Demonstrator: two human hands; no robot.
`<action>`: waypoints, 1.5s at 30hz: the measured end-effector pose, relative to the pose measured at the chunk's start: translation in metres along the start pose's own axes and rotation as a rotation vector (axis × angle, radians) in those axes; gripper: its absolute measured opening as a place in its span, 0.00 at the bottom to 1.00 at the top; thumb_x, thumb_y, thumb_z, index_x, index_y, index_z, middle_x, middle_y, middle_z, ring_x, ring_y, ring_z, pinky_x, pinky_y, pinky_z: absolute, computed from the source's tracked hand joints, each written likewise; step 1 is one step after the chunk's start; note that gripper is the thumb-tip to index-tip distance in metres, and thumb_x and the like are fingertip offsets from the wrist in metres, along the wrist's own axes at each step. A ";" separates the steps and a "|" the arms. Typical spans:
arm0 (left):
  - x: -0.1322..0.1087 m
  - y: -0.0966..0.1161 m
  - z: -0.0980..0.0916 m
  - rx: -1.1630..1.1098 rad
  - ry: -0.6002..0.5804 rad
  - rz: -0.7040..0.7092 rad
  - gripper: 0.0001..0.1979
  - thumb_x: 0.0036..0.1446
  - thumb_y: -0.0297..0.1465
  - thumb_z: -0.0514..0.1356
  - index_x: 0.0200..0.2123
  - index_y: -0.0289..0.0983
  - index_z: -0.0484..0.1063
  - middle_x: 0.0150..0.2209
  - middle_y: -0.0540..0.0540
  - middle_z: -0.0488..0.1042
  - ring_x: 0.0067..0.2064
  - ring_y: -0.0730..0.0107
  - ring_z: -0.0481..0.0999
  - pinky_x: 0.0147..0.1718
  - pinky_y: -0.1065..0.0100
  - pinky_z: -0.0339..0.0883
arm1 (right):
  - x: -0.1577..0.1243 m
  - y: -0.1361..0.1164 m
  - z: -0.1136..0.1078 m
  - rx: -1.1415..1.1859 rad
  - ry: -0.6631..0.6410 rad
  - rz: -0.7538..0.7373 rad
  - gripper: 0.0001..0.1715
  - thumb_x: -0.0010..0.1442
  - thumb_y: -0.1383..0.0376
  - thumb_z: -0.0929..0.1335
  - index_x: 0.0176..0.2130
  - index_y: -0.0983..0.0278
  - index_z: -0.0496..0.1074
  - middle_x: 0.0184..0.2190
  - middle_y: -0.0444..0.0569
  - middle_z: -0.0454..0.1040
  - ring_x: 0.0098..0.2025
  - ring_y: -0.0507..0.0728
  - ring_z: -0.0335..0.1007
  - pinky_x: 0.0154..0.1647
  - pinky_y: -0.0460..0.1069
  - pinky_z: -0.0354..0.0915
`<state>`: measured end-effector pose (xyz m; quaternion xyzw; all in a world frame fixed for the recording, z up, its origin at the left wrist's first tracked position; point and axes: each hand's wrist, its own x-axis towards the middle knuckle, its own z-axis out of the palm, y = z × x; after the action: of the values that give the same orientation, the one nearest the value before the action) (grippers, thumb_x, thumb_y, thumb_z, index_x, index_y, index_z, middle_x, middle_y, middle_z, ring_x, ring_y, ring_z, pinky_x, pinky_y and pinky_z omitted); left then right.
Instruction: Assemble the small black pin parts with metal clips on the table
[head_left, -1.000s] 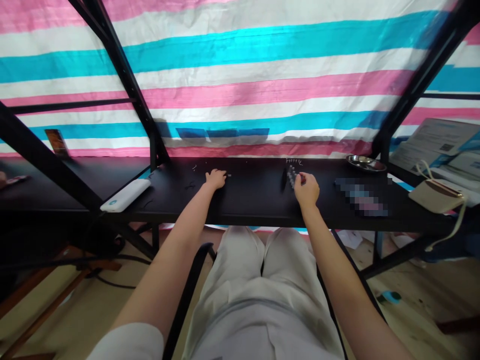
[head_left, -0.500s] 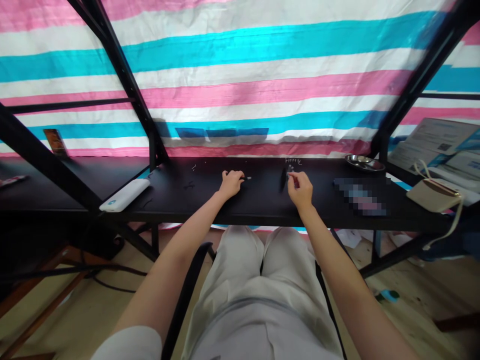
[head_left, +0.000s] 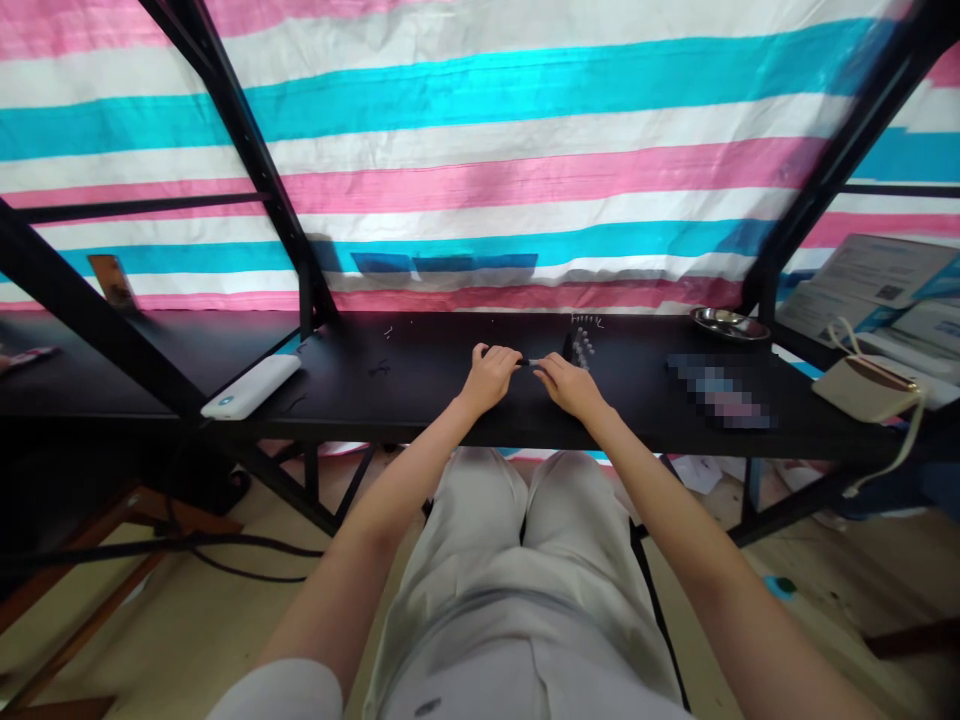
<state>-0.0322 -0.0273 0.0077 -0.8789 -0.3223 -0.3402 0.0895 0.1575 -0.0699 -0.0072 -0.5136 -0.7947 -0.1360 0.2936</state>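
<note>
Fiddly stuff at the black table [head_left: 420,400]
Both the left hand [head_left: 491,377] and right hand [head_left: 571,385] pinched one tiny dark piece [head_left: 523,361].

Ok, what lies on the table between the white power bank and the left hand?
In the head view, only a few tiny dark scraps on bare black table separate the power bank from the left hand.
</note>
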 end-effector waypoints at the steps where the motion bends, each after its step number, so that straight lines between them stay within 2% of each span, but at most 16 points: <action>1: -0.001 0.001 0.000 0.002 -0.002 0.005 0.12 0.64 0.30 0.46 0.43 0.38 0.69 0.42 0.42 0.75 0.47 0.63 0.70 0.53 0.56 0.49 | 0.000 0.000 0.000 -0.002 -0.001 -0.004 0.22 0.67 0.57 0.54 0.49 0.63 0.68 0.43 0.53 0.71 0.41 0.54 0.69 0.33 0.46 0.62; 10: -0.003 0.003 0.000 -0.001 0.005 0.062 0.14 0.64 0.29 0.45 0.43 0.39 0.69 0.43 0.42 0.75 0.47 0.63 0.70 0.52 0.56 0.50 | -0.001 -0.002 -0.002 -0.012 0.000 -0.020 0.24 0.67 0.56 0.52 0.43 0.64 0.69 0.41 0.53 0.71 0.40 0.54 0.69 0.34 0.45 0.62; 18: -0.005 0.003 0.000 0.020 -0.041 0.116 0.15 0.63 0.26 0.44 0.45 0.39 0.68 0.44 0.43 0.74 0.48 0.63 0.70 0.52 0.57 0.50 | -0.001 -0.004 -0.004 0.000 -0.006 -0.039 0.22 0.68 0.58 0.52 0.47 0.64 0.67 0.42 0.52 0.71 0.39 0.54 0.69 0.34 0.45 0.62; 22: -0.004 0.004 0.000 0.019 -0.016 0.107 0.14 0.63 0.26 0.44 0.44 0.39 0.68 0.43 0.43 0.75 0.47 0.64 0.70 0.51 0.58 0.50 | -0.001 -0.004 -0.004 -0.008 0.001 -0.037 0.23 0.68 0.58 0.52 0.47 0.63 0.68 0.41 0.51 0.72 0.38 0.53 0.69 0.33 0.44 0.61; 29: -0.003 0.003 -0.001 0.038 0.051 0.059 0.13 0.65 0.30 0.45 0.43 0.38 0.68 0.43 0.44 0.76 0.46 0.66 0.71 0.48 0.59 0.51 | -0.003 0.000 0.001 -0.024 0.127 -0.061 0.20 0.67 0.58 0.55 0.45 0.63 0.69 0.36 0.50 0.73 0.33 0.52 0.69 0.29 0.44 0.58; 32: -0.003 0.002 0.000 0.042 0.073 0.050 0.13 0.65 0.30 0.46 0.44 0.38 0.68 0.43 0.44 0.76 0.46 0.67 0.71 0.47 0.60 0.51 | -0.003 0.001 0.001 -0.034 0.151 -0.068 0.19 0.67 0.59 0.55 0.45 0.64 0.69 0.36 0.50 0.73 0.33 0.52 0.69 0.30 0.45 0.59; 38: -0.004 0.001 0.000 0.068 0.061 0.066 0.13 0.65 0.30 0.46 0.43 0.39 0.69 0.42 0.45 0.76 0.44 0.66 0.71 0.46 0.59 0.50 | -0.003 0.001 0.004 -0.077 0.116 -0.082 0.22 0.67 0.58 0.55 0.50 0.64 0.68 0.38 0.51 0.74 0.35 0.52 0.70 0.31 0.44 0.60; 45: -0.004 0.001 -0.001 0.029 0.052 0.074 0.12 0.65 0.33 0.47 0.43 0.39 0.69 0.41 0.46 0.75 0.43 0.67 0.70 0.47 0.60 0.49 | -0.002 0.002 0.006 -0.078 0.057 -0.068 0.21 0.67 0.59 0.55 0.49 0.64 0.69 0.38 0.51 0.73 0.36 0.52 0.70 0.31 0.44 0.59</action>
<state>-0.0344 -0.0310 0.0056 -0.8796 -0.2920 -0.3548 0.1234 0.1580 -0.0676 -0.0138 -0.4931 -0.7973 -0.1912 0.2909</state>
